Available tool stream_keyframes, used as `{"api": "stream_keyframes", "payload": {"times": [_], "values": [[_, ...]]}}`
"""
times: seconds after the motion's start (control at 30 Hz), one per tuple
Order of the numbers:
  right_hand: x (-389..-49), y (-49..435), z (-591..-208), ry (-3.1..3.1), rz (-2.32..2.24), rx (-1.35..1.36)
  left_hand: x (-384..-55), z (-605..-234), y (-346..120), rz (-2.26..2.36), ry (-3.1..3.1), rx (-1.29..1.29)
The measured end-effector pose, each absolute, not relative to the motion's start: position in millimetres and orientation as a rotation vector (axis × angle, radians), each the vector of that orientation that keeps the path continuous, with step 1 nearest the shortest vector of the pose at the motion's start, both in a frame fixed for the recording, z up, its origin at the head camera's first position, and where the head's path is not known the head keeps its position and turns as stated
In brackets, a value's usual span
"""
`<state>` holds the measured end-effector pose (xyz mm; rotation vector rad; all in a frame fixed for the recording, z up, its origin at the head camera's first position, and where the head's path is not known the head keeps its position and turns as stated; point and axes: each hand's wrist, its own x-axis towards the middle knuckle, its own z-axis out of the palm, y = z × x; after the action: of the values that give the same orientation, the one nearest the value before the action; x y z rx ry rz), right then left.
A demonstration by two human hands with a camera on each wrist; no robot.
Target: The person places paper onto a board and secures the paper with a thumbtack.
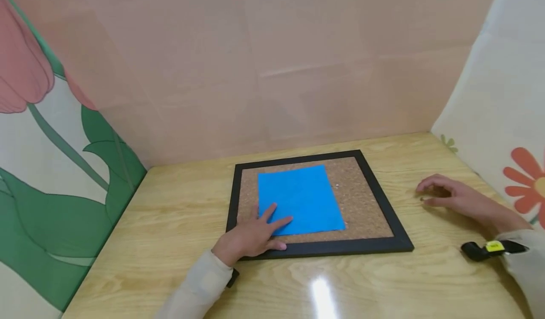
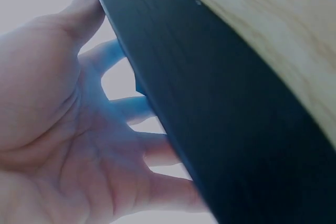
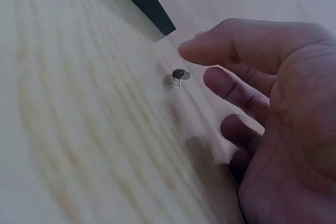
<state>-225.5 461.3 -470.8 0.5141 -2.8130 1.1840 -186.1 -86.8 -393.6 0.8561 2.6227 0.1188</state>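
A sheet of blue paper (image 1: 304, 193) lies on a cork board (image 1: 362, 200) with a black frame (image 1: 328, 249). My left hand (image 1: 255, 234) rests with spread fingers over the paper's near left corner and the frame's edge. In the left wrist view, the frame (image 2: 210, 93) hides those fingertips (image 2: 139, 109). On the table to the right of the board, my right hand (image 1: 460, 198) is bent loosely around a small metal thumbtack (image 3: 181, 75). Its point shows below the flat head, and a gap separates it from the fingertips (image 3: 191, 51).
The board sits on a light wooden table (image 1: 183, 224). A pinkish backdrop (image 1: 264, 73) rises behind it, with a tulip-patterned sheet (image 1: 55, 205) at left and a flowered sheet (image 1: 502, 106) at right. A tiny shiny spot (image 1: 338, 185) shows on the cork beside the paper.
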Motion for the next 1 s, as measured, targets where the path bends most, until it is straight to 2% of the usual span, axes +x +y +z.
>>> {"api": "stream_keyframes", "payload": {"times": [1.0], "values": [[-225.3,462.8,-474.6,-2.831,0.977,0.419,-187.4,-395.6,-85.0,0.128,2.615,0.850]]}}
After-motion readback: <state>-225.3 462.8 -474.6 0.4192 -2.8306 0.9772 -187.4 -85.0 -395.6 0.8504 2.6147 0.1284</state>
